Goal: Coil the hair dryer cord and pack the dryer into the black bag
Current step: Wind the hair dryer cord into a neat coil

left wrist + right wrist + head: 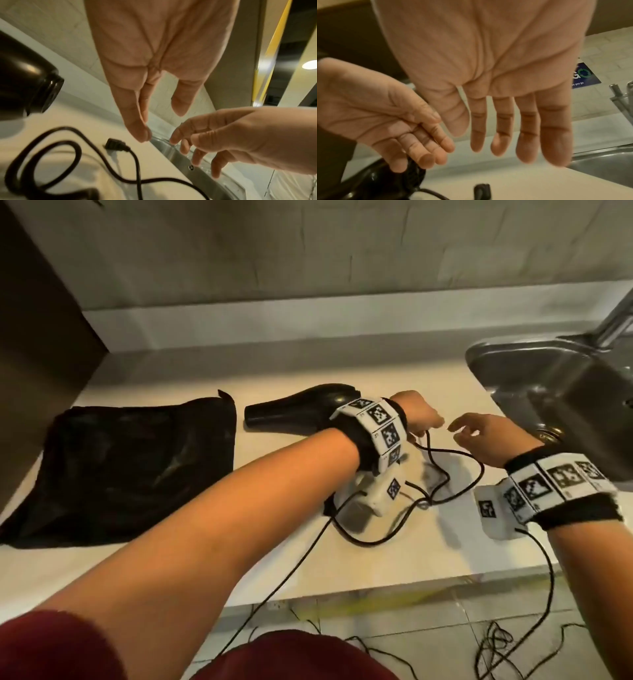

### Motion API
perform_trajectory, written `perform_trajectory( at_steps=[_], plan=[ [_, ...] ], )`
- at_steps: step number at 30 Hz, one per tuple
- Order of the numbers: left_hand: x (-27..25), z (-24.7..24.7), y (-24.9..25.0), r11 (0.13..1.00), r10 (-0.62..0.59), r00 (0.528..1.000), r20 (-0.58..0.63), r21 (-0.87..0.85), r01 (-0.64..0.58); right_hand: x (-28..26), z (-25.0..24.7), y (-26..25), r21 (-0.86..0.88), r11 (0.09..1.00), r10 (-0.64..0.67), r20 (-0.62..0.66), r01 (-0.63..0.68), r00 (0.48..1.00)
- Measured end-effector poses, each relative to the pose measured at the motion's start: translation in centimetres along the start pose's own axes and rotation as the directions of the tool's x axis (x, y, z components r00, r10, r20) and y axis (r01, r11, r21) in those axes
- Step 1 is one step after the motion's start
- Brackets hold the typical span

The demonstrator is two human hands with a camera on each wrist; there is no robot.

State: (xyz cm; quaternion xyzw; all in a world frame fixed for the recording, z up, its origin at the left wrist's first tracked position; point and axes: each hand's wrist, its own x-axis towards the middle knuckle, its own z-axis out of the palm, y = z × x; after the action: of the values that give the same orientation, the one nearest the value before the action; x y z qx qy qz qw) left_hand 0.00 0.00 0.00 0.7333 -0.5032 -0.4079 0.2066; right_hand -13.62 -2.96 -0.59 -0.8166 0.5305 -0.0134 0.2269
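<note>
The black hair dryer [294, 414] lies on its side on the pale counter [394, 546], partly behind my left wrist. Its black cord [455, 470] sprawls in loose loops in front of it, and the plug [116, 145] rests flat on the counter. The black bag [130, 467] lies flat to the left of the dryer. My left hand [426, 422] hovers just above the cord with straight fingers and holds nothing. My right hand [469, 429] faces it a short way to the right, fingers relaxed and spread, also empty.
A steel sink [565, 392] with a faucet [616, 320] is set into the counter right of my hands. A dark cabinet side [41, 337] bounds the left. Thin camera wires [496, 642] hang from my wrists to the tiled floor.
</note>
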Motion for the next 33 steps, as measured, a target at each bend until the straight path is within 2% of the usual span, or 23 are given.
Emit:
perform_trajectory(
  at_steps=[3, 5, 7, 8, 10, 11, 13, 18, 20, 22, 24, 27, 30, 31, 33],
  plan=[
    [0.5, 0.5, 0.4, 0.997, -0.048, 0.998, 0.027, 0.065, 0.047, 1.0, 0.7, 0.9, -0.146, 0.982, 0.125, 0.034, -0.119, 0.992],
    [0.8, 0.8, 0.6, 0.996, -0.081, 0.995, 0.052, 0.026, 0.08, 2.0, 1.5, 2.0, -0.283, 0.948, 0.179, 0.1, -0.144, 0.979],
    [1.3, 1.4, 0.2, 0.997, -0.077, 0.992, 0.105, -0.014, 0.078, 2.8, 2.2, 2.9, -0.334, 0.933, 0.193, 0.148, -0.135, 0.97],
    [1.3, 1.8, -0.1, 0.995, -0.072, 0.988, 0.136, -0.063, 0.081, 2.9, 2.3, 2.9, -0.313, 0.941, 0.191, 0.182, -0.128, 0.965],
    [1.5, 2.2, -0.7, 0.955, -0.135, 0.972, 0.191, -0.238, 0.179, 2.7, 2.4, 2.5, -0.195, 0.973, 0.164, 0.203, -0.125, 0.965],
    [1.4, 2.3, -0.8, 0.939, -0.158, 0.969, 0.192, -0.273, 0.207, 2.4, 2.5, 2.2, -0.136, 0.983, 0.151, 0.197, -0.125, 0.969],
    [1.2, 2.3, -0.6, 0.931, -0.182, 0.969, 0.165, -0.289, 0.224, 2.3, 2.8, 1.9, -0.061, 0.993, 0.109, 0.177, -0.1, 0.978],
    [0.9, 1.9, -0.2, 0.892, -0.199, 0.975, 0.1, -0.393, 0.223, 2.2, 3.2, 1.6, -0.019, 0.998, 0.057, 0.129, -0.055, 0.99],
    [1.1, 1.1, -0.2, 0.892, -0.159, 0.987, -0.005, -0.429, 0.142, 2.1, 3.1, 1.7, -0.014, 0.997, 0.08, 0.114, -0.079, 0.99],
    [0.6, -0.1, -0.2, 0.907, -0.067, 0.993, -0.092, -0.42, 0.022, 2.1, 2.6, 2.0, -0.001, 0.992, 0.126, 0.085, -0.126, 0.988],
    [-0.2, -1.0, -0.8, 0.934, 0.042, 0.992, -0.119, -0.347, -0.081, 2.2, 2.1, 2.4, 0.034, 0.986, 0.16, 0.041, -0.162, 0.986],
    [-1.3, -1.8, -1.8, 0.981, 0.188, 0.977, -0.102, -0.039, -0.192, 2.4, 1.1, 2.2, 0.066, 0.988, 0.142, -0.062, -0.138, 0.988],
    [-2.1, -1.7, -2.3, 0.934, 0.228, 0.974, 0.003, 0.282, -0.219, 2.1, 0.3, 1.0, 0.143, 0.987, 0.093, -0.187, -0.067, 0.978],
    [-2.1, -1.5, -2.4, 0.92, 0.222, 0.975, 0.012, 0.329, -0.214, 1.9, 0.1, 0.5, 0.162, 0.986, 0.066, -0.22, -0.03, 0.973],
    [-2.3, -1.0, -2.8, 0.928, 0.228, 0.973, -0.023, 0.306, -0.21, 1.3, -0.1, -0.6, 0.181, 0.982, -0.013, -0.263, 0.062, 0.965]
  ],
)
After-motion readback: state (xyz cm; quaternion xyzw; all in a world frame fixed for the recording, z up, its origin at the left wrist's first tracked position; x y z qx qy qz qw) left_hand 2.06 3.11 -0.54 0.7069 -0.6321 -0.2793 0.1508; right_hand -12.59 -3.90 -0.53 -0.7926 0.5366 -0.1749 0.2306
